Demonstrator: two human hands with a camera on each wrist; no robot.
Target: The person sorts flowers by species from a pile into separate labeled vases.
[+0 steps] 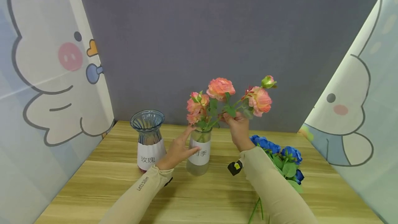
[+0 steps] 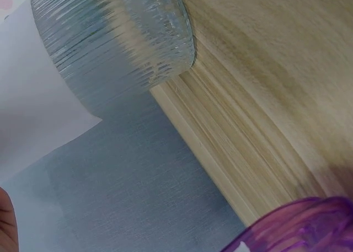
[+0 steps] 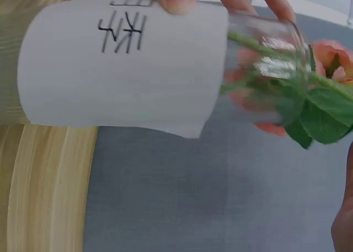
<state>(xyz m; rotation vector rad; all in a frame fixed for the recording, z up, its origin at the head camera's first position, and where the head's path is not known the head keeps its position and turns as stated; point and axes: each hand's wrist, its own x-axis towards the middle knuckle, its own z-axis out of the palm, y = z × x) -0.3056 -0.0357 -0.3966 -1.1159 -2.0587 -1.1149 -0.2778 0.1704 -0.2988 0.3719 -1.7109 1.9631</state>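
A clear ribbed glass vase (image 1: 198,168) with a white paper label (image 3: 121,70) stands upright on the table. My left hand (image 1: 178,151) holds it from the left side, thumb across the label and fingers up by the rim. Coral-pink roses (image 1: 220,88) rise from its mouth, and their green stems (image 3: 259,48) show through the glass in the right wrist view. My right hand (image 1: 237,129) pinches the rose stem just above and right of the rim. In the left wrist view only a bit of a finger (image 2: 6,224) shows.
A second vase (image 1: 148,125), blue at the top with a labelled paper band, stands left of my left hand; its purple glass (image 2: 309,224) shows in the left wrist view. Blue roses (image 1: 290,155) lie partly under my right forearm. A grey panel (image 1: 202,44) closes the back.
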